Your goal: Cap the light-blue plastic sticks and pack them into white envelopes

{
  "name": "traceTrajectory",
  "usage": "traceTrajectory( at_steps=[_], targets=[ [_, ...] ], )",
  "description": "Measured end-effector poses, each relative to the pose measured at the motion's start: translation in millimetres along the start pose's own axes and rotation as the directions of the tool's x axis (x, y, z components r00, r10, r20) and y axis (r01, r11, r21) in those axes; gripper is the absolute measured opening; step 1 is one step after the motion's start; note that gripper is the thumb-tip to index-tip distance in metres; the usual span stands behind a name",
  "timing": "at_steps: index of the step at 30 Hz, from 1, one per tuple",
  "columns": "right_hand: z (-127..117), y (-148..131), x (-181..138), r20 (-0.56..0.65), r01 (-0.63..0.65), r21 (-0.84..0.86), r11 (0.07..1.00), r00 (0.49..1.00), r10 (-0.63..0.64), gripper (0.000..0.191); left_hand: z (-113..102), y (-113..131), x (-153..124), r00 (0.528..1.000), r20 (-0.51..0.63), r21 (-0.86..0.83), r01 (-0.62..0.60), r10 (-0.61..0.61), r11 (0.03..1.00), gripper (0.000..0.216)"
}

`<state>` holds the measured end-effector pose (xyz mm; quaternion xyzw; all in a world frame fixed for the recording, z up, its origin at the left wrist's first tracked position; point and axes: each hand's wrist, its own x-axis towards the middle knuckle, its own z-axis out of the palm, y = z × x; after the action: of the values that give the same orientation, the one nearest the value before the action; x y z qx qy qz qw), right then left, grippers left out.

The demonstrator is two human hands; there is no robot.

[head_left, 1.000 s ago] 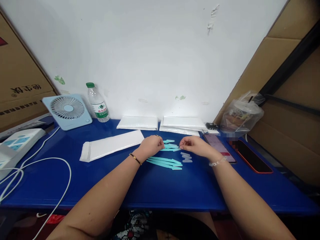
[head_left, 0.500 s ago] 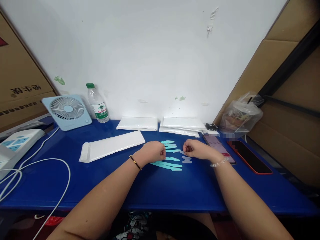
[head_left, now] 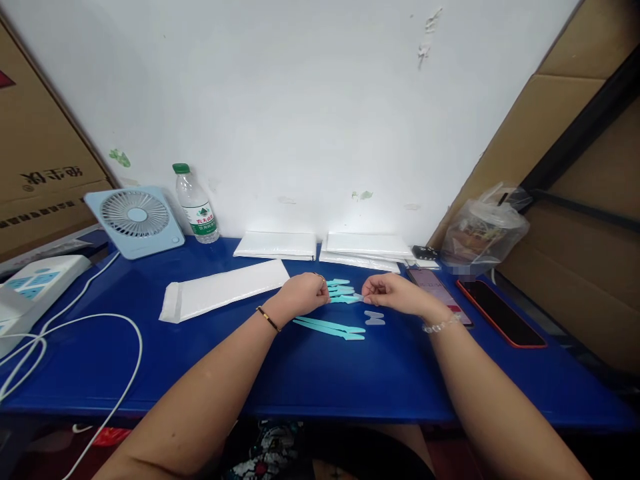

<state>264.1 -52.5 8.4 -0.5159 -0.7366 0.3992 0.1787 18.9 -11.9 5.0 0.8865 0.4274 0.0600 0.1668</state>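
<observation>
Both my hands meet over the middle of the blue table. My left hand is closed on one end of a thin teal plastic stick. My right hand pinches a small pale clear tip at the stick's other end. Behind the held stick lie more teal pieces. Two long teal sticks lie in front of my hands. Small pale clear tips rest just below my right hand.
A white padded envelope lies to the left, with stacks of white envelopes by the wall. A blue fan, a water bottle, a power strip with white cable, two phones and a plastic bag line the sides.
My hands dropped toward the sticks, then came back up and together holding a teal stick. One clear tip has left the small pile by my right hand.
</observation>
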Motion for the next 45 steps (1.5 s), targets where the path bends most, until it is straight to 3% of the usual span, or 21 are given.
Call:
traceTrajectory(
  at_steps=[5, 10, 13, 16, 21, 23, 27, 29, 36, 42, 45],
  targets=[
    [11.1, -1.3, 6.6, -0.026, 0.051, -0.008, 0.999, 0.998, -0.051, 0.03, 1.2, 4.6, -0.4, 0.998, -0.009, -0.049, -0.065, 0.065, 0.997, 0.017],
    [4.7, -0.8, 2.4, -0.088, 0.04, -0.081, 0.996, 0.995, -0.047, 0.03, 3.6, 2.4, 2.4, 0.997, -0.073, 0.001, 0.018, -0.018, 1.0, 0.017],
    [-5.0, 2.2, -3.5, -0.032, -0.004, -0.163, 0.987, 0.999, -0.001, 0.029, 1.4, 2.0, 1.0, 0.993, -0.111, -0.005, 0.044, -0.044, 0.999, 0.017],
    [-8.7, 6.9, -5.4, 0.06, -0.035, -0.23, 0.973, 0.997, 0.05, 0.025, -2.3, 6.2, -4.6, 0.998, -0.02, -0.061, -0.053, 0.052, 0.997, 0.024],
    [-6.7, 10.9, -3.0, 0.048, -0.044, -0.263, 0.964, 0.997, 0.058, 0.02, -3.6, 12.2, -10.4, 0.98, 0.169, -0.061, -0.098, 0.107, 0.993, 0.022],
    [-6.3, 11.0, -1.3, 0.004, -0.022, -0.249, 0.968, 1.0, 0.024, 0.021, -3.5, 9.9, -8.3, 0.99, 0.126, -0.032, -0.067, 0.07, 0.997, 0.017],
    [-0.3, 14.1, 7.1, -0.2, 0.025, -0.272, 0.962, 0.976, -0.082, 0.022, -3.4, -0.8, -0.9, 0.998, -0.059, 0.047, 0.034, -0.031, 0.998, 0.018],
    [6.2, 15.8, 12.6, -0.238, 0.03, -0.274, 0.961, 0.966, -0.098, 0.022, -1.8, -5.8, 2.1, 0.995, -0.088, 0.062, 0.056, -0.05, 0.997, 0.019],
    [25.6, 11.1, 23.1, -0.232, 0.052, -0.259, 0.964, 0.966, -0.115, 0.018, 9.5, -11.7, 7.8, 0.996, -0.084, 0.021, 0.021, -0.019, 1.0, 0.011],
    [10.1, 14.8, 14.9, -0.24, 0.047, -0.278, 0.959, 0.964, -0.117, 0.019, 0.0, -12.9, 3.6, 0.992, -0.128, -0.094, -0.025, 0.013, 0.995, 0.019],
    [-4.2, 17.1, 4.9, -0.122, 0.006, -0.249, 0.968, 0.992, -0.037, 0.023, -4.0, -7.2, -2.5, 0.994, 0.028, -0.14, -0.097, 0.102, 0.985, 0.026]
  ],
)
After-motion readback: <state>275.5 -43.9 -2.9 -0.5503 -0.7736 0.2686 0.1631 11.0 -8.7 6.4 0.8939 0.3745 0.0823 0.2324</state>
